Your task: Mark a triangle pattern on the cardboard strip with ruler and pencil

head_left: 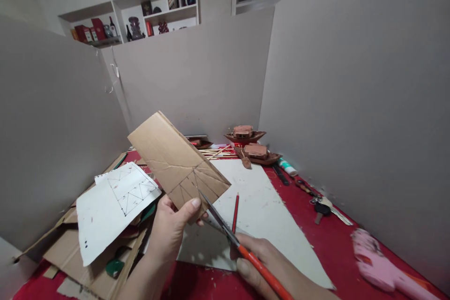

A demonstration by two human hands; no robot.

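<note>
My left hand (174, 227) grips a folded piece of brown cardboard (168, 150) by its lower edge, thumb on the near face. Pencil lines forming triangles run across the lower part of this face, below a crease. In my right hand (263, 260) is a pair of scissors (225, 227) with red handles and dark blades. One blade lies in front of the cardboard, its tip pointing up and left near the drawn lines. Whether it cuts into the cardboard I cannot tell. Behind the scissors, a red and black pencil (236, 211) rests on a large white sheet (277, 215).
On the left, a paper with drawn triangles (119, 211) lies over cardboard scraps (70, 248) and a green tape roll (114, 268). Model boats (256, 151) and thin sticks (220, 153) stand behind. Keys (321, 208) and a pink glue gun (374, 262) lie right. Grey panels (351, 93) surround the table.
</note>
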